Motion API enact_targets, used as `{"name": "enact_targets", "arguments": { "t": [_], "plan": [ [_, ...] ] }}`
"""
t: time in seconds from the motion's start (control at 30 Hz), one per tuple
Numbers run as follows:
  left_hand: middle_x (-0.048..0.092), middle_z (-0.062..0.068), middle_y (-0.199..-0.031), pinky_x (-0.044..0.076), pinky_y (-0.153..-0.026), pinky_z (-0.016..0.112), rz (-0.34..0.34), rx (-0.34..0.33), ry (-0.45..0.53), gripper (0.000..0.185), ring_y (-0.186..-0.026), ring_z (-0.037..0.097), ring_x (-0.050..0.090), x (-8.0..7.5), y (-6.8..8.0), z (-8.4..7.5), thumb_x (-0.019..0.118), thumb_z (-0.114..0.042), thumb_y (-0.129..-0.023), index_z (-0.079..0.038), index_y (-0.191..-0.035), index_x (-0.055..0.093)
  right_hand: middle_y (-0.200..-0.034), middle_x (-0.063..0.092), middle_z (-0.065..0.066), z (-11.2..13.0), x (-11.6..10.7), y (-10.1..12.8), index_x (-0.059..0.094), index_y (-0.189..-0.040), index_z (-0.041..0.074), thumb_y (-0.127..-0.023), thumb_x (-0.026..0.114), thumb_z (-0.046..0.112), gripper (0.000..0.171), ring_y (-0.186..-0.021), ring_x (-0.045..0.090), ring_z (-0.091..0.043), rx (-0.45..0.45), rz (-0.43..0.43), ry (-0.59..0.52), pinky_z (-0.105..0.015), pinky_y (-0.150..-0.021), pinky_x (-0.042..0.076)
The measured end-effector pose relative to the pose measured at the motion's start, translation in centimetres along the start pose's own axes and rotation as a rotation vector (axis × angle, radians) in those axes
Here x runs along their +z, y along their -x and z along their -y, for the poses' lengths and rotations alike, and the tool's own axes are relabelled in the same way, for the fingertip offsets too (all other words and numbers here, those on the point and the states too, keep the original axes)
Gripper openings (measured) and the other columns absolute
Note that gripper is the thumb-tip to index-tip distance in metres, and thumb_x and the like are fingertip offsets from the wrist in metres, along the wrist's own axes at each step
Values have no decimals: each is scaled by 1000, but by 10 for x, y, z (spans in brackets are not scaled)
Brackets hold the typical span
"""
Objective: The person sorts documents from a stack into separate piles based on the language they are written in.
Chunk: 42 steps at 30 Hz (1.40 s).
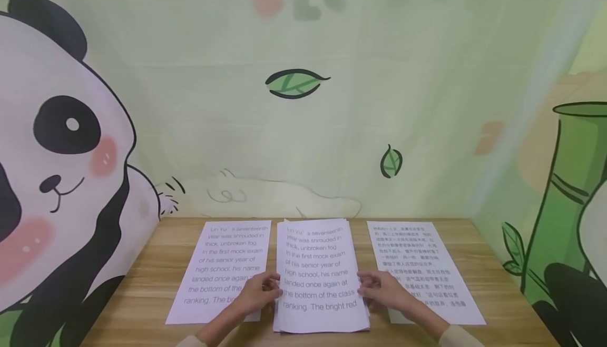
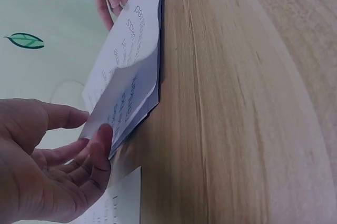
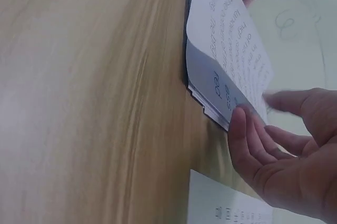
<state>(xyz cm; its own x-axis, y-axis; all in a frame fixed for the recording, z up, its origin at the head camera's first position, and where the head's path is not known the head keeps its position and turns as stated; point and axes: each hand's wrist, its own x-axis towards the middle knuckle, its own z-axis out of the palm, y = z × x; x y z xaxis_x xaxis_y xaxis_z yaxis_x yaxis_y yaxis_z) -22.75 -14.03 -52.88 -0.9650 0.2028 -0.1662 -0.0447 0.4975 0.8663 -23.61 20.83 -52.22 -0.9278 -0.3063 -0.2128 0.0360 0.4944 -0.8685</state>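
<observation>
A stack of printed sheets (image 1: 317,273) with English text lies in the middle of a wooden desk (image 1: 142,289). My left hand (image 1: 258,294) holds its left edge and my right hand (image 1: 381,290) its right edge. In the left wrist view the thumb of my left hand (image 2: 47,166) sits under the raised edge of the stack (image 2: 126,81), fingers reaching over the top. In the right wrist view my right hand (image 3: 284,155) pinches the opposite edge of the stack (image 3: 231,66) the same way. The top sheets bow upward.
A single English sheet (image 1: 223,263) lies left of the stack, partly under my left hand. A sheet of Chinese text (image 1: 417,263) lies to the right. Walls with a panda and bamboo mural enclose the desk at the back and both sides.
</observation>
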Motion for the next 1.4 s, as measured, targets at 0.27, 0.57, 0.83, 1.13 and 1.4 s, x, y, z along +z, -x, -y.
{"name": "enact_targets", "arguments": {
  "t": [0.27,0.57,0.83,1.13,1.4],
  "plan": [
    [70,8,-97,58,-69,33,19,-71,63,47,-76,15,67,0,-3,4,66,-6,-91,5,-136,57,-101,73,-11,-13,2,-4,43,-143,-14,-91,71,9,63,-86,72,-17,101,65,-193,-35,-75,64],
    [71,11,-100,57,-69,31,-10,-137,158,48,-81,17,67,-26,1,11,66,-6,-90,2,-137,58,-104,74,-13,7,16,-5,44,-143,-13,-93,70,6,60,-89,74,-21,78,56,-217,-36,-77,64],
    [71,13,-110,59,-76,35,14,-121,139,52,-88,17,68,-74,5,19,66,-11,-95,4,-143,53,-99,74,-12,35,43,-18,48,-139,-10,-94,67,3,51,-83,75,-19,34,53,-304,-37,-76,64],
    [71,8,-108,55,-77,33,39,-98,157,54,-89,16,65,-125,18,48,62,-13,-98,10,-144,47,-93,76,-12,53,82,-32,51,-136,-10,-93,67,0,47,-77,73,-17,-15,101,-403,-37,-74,64],
    [68,10,-109,52,-78,34,-33,-197,161,53,-90,19,61,-154,34,70,59,-11,-99,8,-146,45,-90,75,-10,66,123,-54,55,-134,-8,-92,67,-2,44,-74,73,-16,-43,130,-460,-37,-72,65]
  ]
}}
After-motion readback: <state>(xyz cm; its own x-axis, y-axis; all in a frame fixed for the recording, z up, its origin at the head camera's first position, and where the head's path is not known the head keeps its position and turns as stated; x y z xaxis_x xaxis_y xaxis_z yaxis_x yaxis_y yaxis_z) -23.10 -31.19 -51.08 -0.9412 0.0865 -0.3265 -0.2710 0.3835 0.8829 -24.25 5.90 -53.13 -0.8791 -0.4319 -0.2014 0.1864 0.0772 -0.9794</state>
